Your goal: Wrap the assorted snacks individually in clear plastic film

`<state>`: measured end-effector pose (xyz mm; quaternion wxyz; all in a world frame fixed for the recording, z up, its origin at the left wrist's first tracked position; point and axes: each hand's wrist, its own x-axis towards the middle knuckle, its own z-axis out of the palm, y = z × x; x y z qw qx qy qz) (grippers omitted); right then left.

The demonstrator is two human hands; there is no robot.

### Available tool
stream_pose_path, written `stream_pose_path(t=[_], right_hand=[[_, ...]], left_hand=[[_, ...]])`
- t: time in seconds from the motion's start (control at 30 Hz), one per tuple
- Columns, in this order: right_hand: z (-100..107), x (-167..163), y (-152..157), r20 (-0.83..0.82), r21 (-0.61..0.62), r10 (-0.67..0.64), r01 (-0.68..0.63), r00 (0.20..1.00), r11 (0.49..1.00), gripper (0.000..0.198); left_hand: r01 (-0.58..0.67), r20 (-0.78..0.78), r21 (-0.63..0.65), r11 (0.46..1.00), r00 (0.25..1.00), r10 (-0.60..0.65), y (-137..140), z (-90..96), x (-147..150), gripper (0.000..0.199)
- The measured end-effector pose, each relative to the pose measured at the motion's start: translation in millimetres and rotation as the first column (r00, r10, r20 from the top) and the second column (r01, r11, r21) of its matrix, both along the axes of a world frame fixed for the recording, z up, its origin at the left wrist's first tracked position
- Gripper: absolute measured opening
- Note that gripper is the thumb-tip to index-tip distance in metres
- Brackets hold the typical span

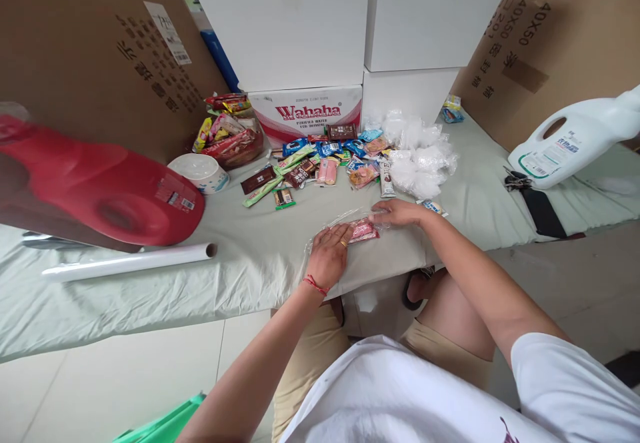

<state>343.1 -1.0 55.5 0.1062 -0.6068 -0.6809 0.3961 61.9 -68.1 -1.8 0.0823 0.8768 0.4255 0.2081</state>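
Near the front edge of the cloth-covered table (250, 256), a pink snack packet (363, 230) lies on its side within crinkled clear plastic film (313, 236). My left hand (331, 251), a red cord at its wrist, rests flat over the packet's left end and the film, fingers stretched out together. At the packet's other end, my right hand (399, 213) has thumb and fingertips closed on the film. A white-wrapped snack (387, 180) lies just beyond my right hand. Part of a small packet (434, 207) shows behind that wrist.
Assorted wrapped snacks (327, 171) lie at the middle back, beside crumpled clear plastic balls (417, 153). Leftward are a filled snack basket (240, 146), a round tub (200, 171), a red jug (110, 190) and a film roll (130, 262). A white jug (565, 143) and phone (545, 213) lie right.
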Motion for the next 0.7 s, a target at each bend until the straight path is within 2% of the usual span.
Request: stream_pose_path(t=[0.07, 0.17, 0.27, 0.37, 0.47, 0.53, 0.63, 0.7], right_hand=[[-1.0, 2.3, -5.5, 0.020, -0.034, -0.003, 0.004, 1.000, 0.999, 0.040], [-1.6, 5.8, -12.6, -0.013, 0.009, -0.101, 0.101, 0.995, 0.995, 0.029], [0.5, 2.4, -20.5, -0.111, 0.016, -0.167, 0.170, 0.980, 0.985, 0.031], [6.1, -9.0, -26.0, -0.042, -0.002, -0.194, 0.194, 0.980, 0.981, 0.031], [13.6, -26.6, -23.7, 0.111, 0.109, -0.252, 0.240, 0.961, 0.965, 0.018], [17.4, -44.1, -20.2, 0.146, 0.179, -0.281, 0.254, 0.948, 0.950, 0.017], [17.0, -78.7, -22.0, 0.198, 0.238, -0.271, 0.222, 0.942, 0.945, 0.012], [11.7, -100.7, -32.0, 0.230, 0.262, -0.250, 0.188, 0.941, 0.947, 0.017]], left_hand=[[0.002, 0.008, 0.005, 1.000, 1.000, -0.002, 1.0, -1.5, -0.3, 0.053], [0.006, 0.013, 0.005, 1.000, 1.000, -0.006, 2.1, -3.5, -0.9, 0.053], [0.010, 0.018, 0.001, 1.000, 1.000, -0.010, 2.9, -4.0, -1.0, 0.052], [0.005, 0.015, -0.004, 1.000, 1.000, -0.005, 3.1, -2.7, -0.8, 0.052], [0.009, 0.000, -0.005, 1.000, 1.000, -0.009, 1.8, -1.0, 0.5, 0.052], [0.013, -0.009, -0.002, 1.000, 1.000, -0.013, 0.4, -0.4, 2.1, 0.053], [0.003, 0.000, 0.001, 1.000, 1.000, -0.003, 0.5, -0.6, 3.5, 0.055], [0.011, 0.039, -0.010, 1.000, 0.999, -0.011, 3.3, -1.2, 0.7, 0.055]])
